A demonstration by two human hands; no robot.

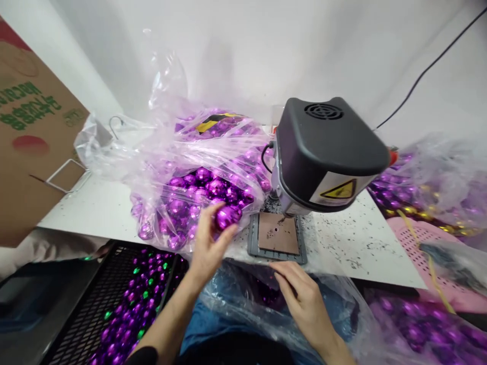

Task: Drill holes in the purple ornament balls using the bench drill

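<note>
My left hand (208, 243) pinches a shiny purple faceted bauble (227, 217) between thumb and fingers. The bauble is held just over the mouth of a clear plastic bag (171, 157) packed with similar purple baubles (203, 190). At the table's front edge, my right hand (299, 290) has its fingers loosely stretched, with nothing visible in them. Just beyond those fingers is the grey base (254, 243) of a small black bench drill press (331, 147). A square brown board (279, 235) with a small dark hole lies on that base, below the drill head.
Dark shavings (342, 248) litter the white table (380, 253). Across my lap lies an open plastic bag (236, 289). A black mesh crate (102, 284) of purple and green baubles stands lower left. At left is a cardboard box (34, 121); at right, a pink perforated basket (414, 243).
</note>
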